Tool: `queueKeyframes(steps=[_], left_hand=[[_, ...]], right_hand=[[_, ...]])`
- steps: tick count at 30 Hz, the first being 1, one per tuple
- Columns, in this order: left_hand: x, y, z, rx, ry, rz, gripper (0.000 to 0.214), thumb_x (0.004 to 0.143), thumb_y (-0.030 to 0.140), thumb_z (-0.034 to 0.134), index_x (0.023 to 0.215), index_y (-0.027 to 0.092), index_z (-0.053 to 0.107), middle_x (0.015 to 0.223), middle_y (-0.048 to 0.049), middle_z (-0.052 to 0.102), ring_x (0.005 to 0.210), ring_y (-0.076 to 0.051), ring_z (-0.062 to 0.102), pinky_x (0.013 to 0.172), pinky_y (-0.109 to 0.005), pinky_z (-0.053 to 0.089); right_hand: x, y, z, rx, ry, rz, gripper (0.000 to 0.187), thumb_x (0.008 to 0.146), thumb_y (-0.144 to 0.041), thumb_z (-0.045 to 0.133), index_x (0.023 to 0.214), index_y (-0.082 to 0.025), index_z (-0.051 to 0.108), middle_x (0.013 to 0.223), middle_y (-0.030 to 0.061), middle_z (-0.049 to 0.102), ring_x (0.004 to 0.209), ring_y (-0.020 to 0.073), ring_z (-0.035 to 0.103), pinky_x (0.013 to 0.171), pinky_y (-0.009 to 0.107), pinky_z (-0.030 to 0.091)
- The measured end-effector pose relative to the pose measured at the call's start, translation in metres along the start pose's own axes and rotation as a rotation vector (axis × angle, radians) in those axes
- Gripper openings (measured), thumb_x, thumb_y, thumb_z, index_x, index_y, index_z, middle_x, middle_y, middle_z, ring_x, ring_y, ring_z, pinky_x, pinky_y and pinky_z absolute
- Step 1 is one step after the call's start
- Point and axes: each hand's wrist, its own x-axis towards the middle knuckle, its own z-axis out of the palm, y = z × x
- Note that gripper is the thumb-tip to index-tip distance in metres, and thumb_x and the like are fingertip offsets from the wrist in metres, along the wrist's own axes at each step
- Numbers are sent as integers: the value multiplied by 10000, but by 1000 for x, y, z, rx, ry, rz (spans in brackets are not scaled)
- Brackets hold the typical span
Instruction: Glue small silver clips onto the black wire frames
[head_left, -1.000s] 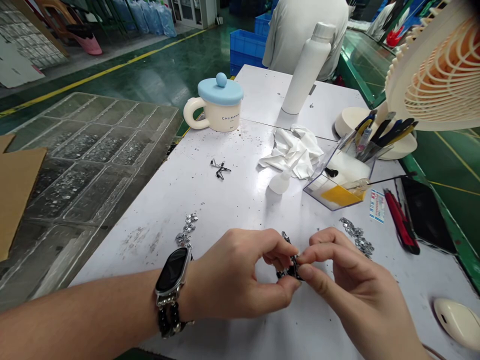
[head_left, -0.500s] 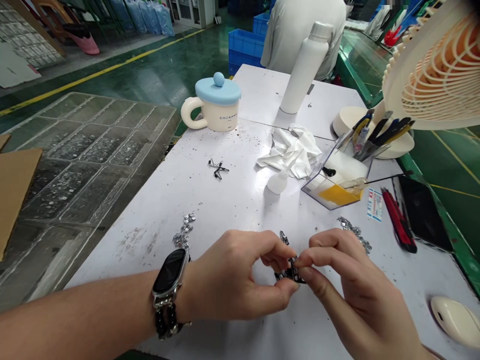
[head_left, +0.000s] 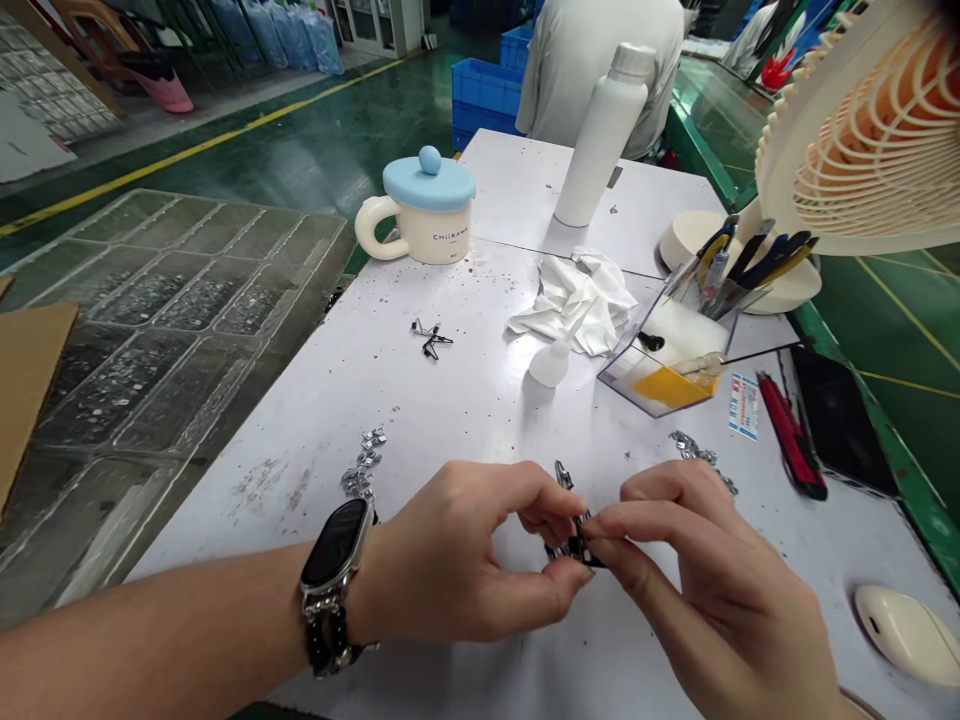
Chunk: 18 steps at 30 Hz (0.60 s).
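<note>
- Black clip [head_left: 577, 548]: right inside the grip, between both hands, over the white table [head_left: 465, 420]; clear of the surface or touching it, cannot tell.
- Left hand [head_left: 469, 560]: grasping the clip, index finger on the far side, thumb on the near side, other fingers curled behind.
- Right hand [head_left: 720, 570]: thumb and index fingertip pinched together on the clip's right edge; cannot tell if holding a smaller piece too.
- Key relation: clip just left of the right fingertips, within the left finger-and-thumb curve. Long axis, as far as visible, slanting from beyond the left index finger back toward the near right; middle partly hidden. Both hands touching, neither nearer.
- Left of grip: silver pieces [head_left: 367, 457] just past the watch [head_left: 337, 543].
- Right of grip, farther out: more silver pieces [head_left: 694, 448] just beyond the right hand's knuckles.
- Beyond grip: squeeze bottle [head_left: 550, 366], crumpled cloth [head_left: 581, 300] behind it; loose black clips [head_left: 431, 340] farther left, well apart.
</note>
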Motion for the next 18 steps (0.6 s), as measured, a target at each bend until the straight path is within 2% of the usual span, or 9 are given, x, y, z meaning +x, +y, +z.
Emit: queueKeyframes(steps=[2,5,7,9,14,16,18], left_hand=[[1,0,0,-31,17,11,225,661,82,678,871,38,611,722,-64,685,649,-92,642,656,-128,532],[2,0,0,-88,25,-23,234,667,99,686,872,13,611,714,-95,683,645,-117,644,646,-166,548],[3,-1,-1,-124,25,-55,238,667,115,698,869,19,615,707,-94,682,641,-123,641,645,-184,553],[3,-1,-1,-154,35,-87,247,672,136,707,876,32,616,715,-90,684,643,-125,639,653,-198,556],[3,-1,-2,-210,41,-186,240,688,157,706,885,55,614,736,-80,690,658,-126,640,664,-219,557],[4,-1,-2,-233,32,-216,237,692,165,706,884,62,613,741,-71,690,667,-120,639,670,-212,555],[4,0,-3,-246,17,-252,242,693,183,710,877,61,612,739,-69,687,668,-115,637,670,-206,552]], right_hand=[[0,-4,-4,-4,22,30,217,809,-75,545,951,-232,593,814,24,482,801,136,466,611,285,404],[-3,-10,-12,-4,193,167,200,826,-142,546,971,-265,607,900,33,489,845,153,470,636,294,388],[-4,-9,-17,32,271,204,226,805,-179,586,1009,-276,591,973,38,500,906,179,469,689,312,395],[-3,-3,-21,39,207,177,275,779,-225,629,1043,-270,571,1038,45,510,981,204,469,757,330,408],[2,13,-23,-5,-129,208,304,778,-359,638,1061,-299,542,1069,11,534,1041,184,491,836,318,429],[3,14,-23,20,-198,238,280,797,-356,618,1061,-319,532,1051,-11,547,1044,162,491,848,298,433],[4,16,-24,33,-201,257,284,806,-343,608,1078,-322,531,1073,-14,549,1065,155,485,862,286,427]])
